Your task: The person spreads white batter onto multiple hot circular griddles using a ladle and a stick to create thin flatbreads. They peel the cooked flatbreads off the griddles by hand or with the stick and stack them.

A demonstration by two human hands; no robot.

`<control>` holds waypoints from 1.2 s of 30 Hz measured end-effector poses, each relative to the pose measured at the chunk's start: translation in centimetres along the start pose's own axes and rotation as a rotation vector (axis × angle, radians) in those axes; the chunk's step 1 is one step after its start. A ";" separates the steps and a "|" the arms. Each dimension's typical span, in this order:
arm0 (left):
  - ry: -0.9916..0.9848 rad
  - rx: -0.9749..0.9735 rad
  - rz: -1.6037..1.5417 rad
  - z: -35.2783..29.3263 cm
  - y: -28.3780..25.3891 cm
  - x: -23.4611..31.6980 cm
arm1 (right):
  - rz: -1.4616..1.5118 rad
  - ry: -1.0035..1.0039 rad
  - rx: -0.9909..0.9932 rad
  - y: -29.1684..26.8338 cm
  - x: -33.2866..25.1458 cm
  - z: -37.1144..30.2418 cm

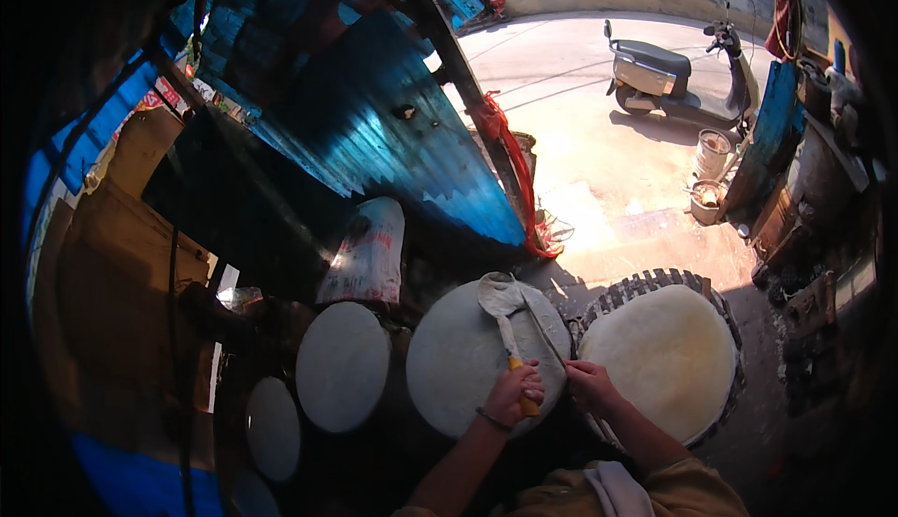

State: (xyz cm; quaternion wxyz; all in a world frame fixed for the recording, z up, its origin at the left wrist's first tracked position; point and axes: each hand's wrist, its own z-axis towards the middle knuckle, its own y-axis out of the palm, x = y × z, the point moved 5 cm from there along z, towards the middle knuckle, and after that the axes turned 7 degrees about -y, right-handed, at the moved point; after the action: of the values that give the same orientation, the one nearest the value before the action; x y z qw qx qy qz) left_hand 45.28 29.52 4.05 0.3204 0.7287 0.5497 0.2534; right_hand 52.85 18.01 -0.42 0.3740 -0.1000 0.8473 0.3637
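My left hand [509, 397] is closed round the yellow handle of a ladle [501, 298], whose bowl is coated with something white. In my right hand [591, 386] is a thin stick-like tool [541, 322], its far end close to the ladle's bowl. Both tools are over a large round white-covered disc [449, 358]; I cannot tell whether they touch it. To the right, beside my right hand, a round pale sheet [659, 358] lies on a round slatted mat [645, 283].
More round white discs, such as this one [343, 367], stand in a row to the left. A white sack [367, 250] is behind them. Blue corrugated sheeting [402, 124] slopes overhead. Beyond are buckets [713, 150] and a parked scooter [659, 72].
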 end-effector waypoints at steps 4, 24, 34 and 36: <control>-0.014 -0.330 -0.074 -5.8 -0.2 -2.0 | 0.162 0.007 -0.165 -0.5 -0.4 -5.1; 0.215 0.032 -0.095 -9.4 -6.4 -11.1 | -0.075 -0.054 -0.047 -0.5 13.2 -9.3; 0.254 -0.449 -0.496 -15.5 -4.7 -6.3 | -0.070 -0.390 0.058 4.0 3.8 -9.1; 0.247 -0.538 -0.534 -15.4 -5.0 -5.8 | -0.392 -0.408 0.061 0.7 5.6 -8.4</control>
State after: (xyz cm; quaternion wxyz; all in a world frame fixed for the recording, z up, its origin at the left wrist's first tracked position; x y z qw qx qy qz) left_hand 29.42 27.79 10.45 0.4858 0.4142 0.6681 0.3821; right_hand 43.89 13.25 -0.14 0.6027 -0.1756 0.7296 0.2713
